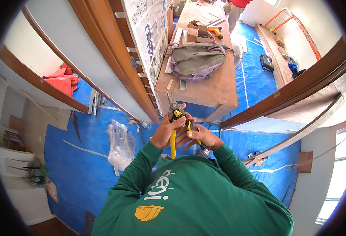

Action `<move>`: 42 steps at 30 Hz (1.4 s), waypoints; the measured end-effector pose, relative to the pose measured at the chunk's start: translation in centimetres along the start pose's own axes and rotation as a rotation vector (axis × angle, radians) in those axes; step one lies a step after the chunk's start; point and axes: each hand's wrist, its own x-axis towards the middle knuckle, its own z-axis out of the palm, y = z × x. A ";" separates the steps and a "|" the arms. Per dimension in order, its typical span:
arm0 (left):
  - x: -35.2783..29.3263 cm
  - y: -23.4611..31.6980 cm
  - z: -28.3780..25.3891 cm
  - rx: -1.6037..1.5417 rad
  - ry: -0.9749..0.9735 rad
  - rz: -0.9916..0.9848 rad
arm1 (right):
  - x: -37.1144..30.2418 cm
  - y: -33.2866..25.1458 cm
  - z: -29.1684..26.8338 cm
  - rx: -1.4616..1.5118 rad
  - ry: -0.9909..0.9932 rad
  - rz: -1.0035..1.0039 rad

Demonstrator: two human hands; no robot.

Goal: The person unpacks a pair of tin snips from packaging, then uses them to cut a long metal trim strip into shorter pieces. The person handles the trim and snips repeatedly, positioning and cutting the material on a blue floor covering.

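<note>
In front of my chest I hold a pair of tin snips [177, 113] with yellow handles, its metal jaws pointing away from me toward the wooden bench. My left hand [166, 131] is closed round the snips near the pivot, and one yellow handle hangs down below it. My right hand [205, 136] is closed at a yellow and black part to the right, which looks like the other handle; the fingers partly hide it. A small silvery piece [205, 149] shows under the right palm, too hidden to name.
Ahead stands a wooden bench [204, 93] carrying a grey backpack [198, 61], an orange drill [216, 32] and metal strips. Blue sheeting [82, 165] covers the floor, with clear plastic wrap [120, 145] on it. Wooden frames rise on both sides. Another person [236, 11] stands beyond the bench.
</note>
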 end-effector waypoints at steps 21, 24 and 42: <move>3.3 -2.2 -1.0 0.353 0.126 0.090 | -1.0 -0.8 0.2 0.484 0.064 0.123; 4.6 -2.2 -1.4 0.237 0.150 0.146 | 0.3 -2.7 -1.1 0.291 0.128 0.127; 5.3 4.4 0.9 0.456 0.348 0.194 | 4.9 -5.0 -6.3 0.242 -0.262 0.075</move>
